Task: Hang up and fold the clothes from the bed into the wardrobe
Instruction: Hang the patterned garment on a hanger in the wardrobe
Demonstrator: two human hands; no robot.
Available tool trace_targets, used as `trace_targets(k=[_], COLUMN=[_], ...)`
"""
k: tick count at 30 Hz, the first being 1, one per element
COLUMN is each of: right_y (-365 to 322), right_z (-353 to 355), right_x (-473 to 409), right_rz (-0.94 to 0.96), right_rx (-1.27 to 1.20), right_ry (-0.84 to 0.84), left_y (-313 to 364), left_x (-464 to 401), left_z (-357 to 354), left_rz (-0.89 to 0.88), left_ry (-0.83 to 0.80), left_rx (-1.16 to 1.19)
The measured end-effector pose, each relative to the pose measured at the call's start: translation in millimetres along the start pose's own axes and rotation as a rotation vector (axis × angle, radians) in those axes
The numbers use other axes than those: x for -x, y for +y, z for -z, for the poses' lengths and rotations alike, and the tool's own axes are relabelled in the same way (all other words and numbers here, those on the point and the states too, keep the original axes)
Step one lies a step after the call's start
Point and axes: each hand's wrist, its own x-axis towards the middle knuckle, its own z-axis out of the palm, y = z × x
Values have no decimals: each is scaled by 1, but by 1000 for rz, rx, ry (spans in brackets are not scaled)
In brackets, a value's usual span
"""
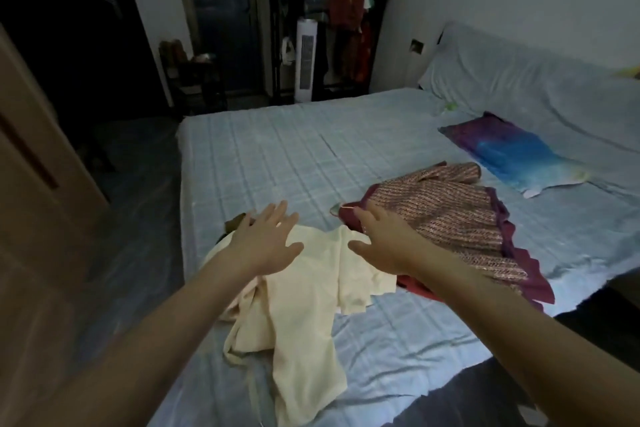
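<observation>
Two hands are seen reaching over the near part of the bed (pixel 277 156), which is covered with a pale blue checked sheet. The left hand (pixel 266 239) is held with fingers straight and spread, nothing gripped, over the far edge of a cream garment (pixel 304 315) that lies crumpled on the sheet and trails toward the near edge of the mattress. Whether the palm touches the cloth cannot be told. The right hand (pixel 384 243) is likewise spread wide and holds nothing; it is placed at the seam where the cream garment meets a maroon patterned garment (pixel 460 218), which is spread just to the right. A small dark item (pixel 233 222) is partly visible beyond the left hand. A purple and blue pillow (pixel 512 152) is noted farther up the bed, well apart from the clothes. An open rack with hanging clothes (pixel 343 17) and a white tower fan (pixel 305 62) are observed against the far wall.
</observation>
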Motion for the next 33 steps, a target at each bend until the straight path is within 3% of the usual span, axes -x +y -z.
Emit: trace_targets(k=[8,15,23,33], right_y=[-5,28,116,278], right_z=[-21,-28,-18,-29], right_x=[-76,-108,-165,-246], right_rz=[95,141,203,261], right_rx=[10,9,-5,-21], right_ry=[-71,-101,-91,-257], left_y=[-36,-10,51,186], left_x=[-22,-56,-132,-260], left_z=[-12,-14,-14,-31], left_rz=[116,123,188,239], left_ry=[-61,-68,-49,-105], left_rx=[58,91,105,229])
